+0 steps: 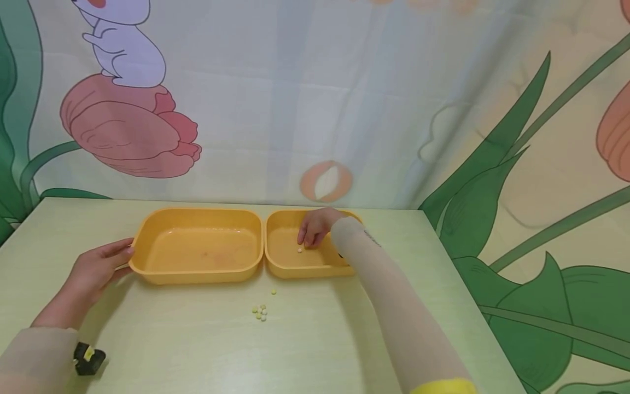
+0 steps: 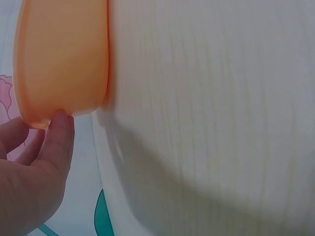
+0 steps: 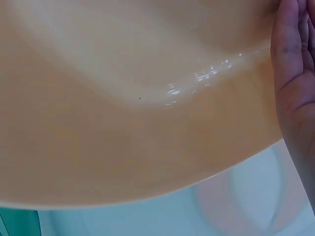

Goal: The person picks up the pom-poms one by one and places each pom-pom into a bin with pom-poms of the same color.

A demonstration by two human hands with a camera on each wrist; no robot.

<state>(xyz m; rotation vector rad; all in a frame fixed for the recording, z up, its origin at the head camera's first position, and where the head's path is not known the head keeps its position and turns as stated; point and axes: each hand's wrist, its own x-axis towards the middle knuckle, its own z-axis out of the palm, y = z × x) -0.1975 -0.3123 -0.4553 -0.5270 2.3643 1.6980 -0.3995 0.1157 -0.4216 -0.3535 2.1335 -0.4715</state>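
My left hand (image 1: 93,268) is at the left end of the larger yellow tray (image 1: 197,276). In the left wrist view its fingers (image 2: 56,140) and thumb pinch that tray's end near the rim. My right hand (image 1: 317,227) reaches down into the smaller yellow tray (image 1: 305,272), fingers bent toward its floor. One tiny white round piece (image 1: 299,250) lies just below its fingertips. Whether the fingers hold another piece is hidden. In the right wrist view the fingers (image 3: 288,54) show at the right edge, tips cut off, over the tray's glossy inside (image 3: 113,142).
Several tiny yellow and white round pieces (image 1: 259,312) lie in a cluster on the pale table (image 1: 206,350). A single yellow one (image 1: 273,292) is closer to the trays, which stand side by side. A printed curtain (image 1: 295,109) hangs behind the table's far edge.
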